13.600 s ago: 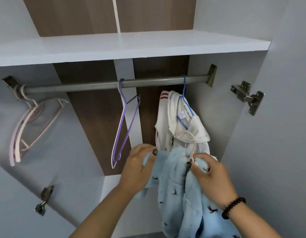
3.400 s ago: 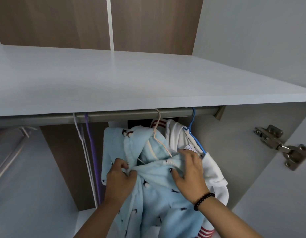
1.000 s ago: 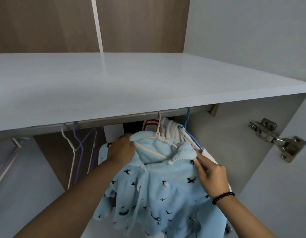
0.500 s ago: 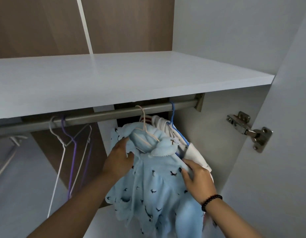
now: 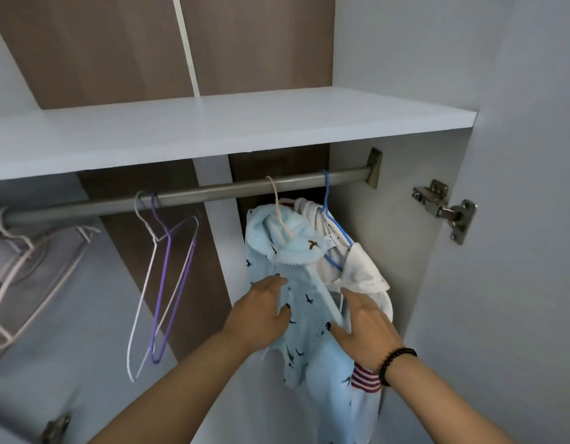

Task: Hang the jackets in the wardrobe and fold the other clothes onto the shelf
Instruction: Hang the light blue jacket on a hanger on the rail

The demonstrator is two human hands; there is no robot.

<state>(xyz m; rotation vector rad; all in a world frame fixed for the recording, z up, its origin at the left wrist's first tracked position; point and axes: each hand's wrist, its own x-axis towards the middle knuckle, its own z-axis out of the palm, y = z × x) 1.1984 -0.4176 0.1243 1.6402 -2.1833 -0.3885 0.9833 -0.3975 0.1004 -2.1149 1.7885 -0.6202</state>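
A light blue jacket with small bird prints (image 5: 304, 315) hangs from a beige hanger (image 5: 277, 213) on the metal rod (image 5: 213, 191). My left hand (image 5: 261, 315) grips the jacket's left front edge. My right hand (image 5: 363, 322), with a black bead bracelet, holds its right front edge. Just behind and to the right hangs a white jacket with red stripes (image 5: 360, 270) on a blue hanger (image 5: 328, 219). The white shelf (image 5: 213, 126) runs above the rod.
A white hanger and a purple hanger (image 5: 162, 270) hang bare left of the jackets. More pale hangers (image 5: 24, 267) bunch at the rod's far left. A metal door hinge (image 5: 443, 209) sticks out on the right wall, beside the open door (image 5: 533, 219).
Both my hands have slid down from the blue jacket's collar to its front edges. The view has pulled back and dropped, so the rod and hangers show fully.
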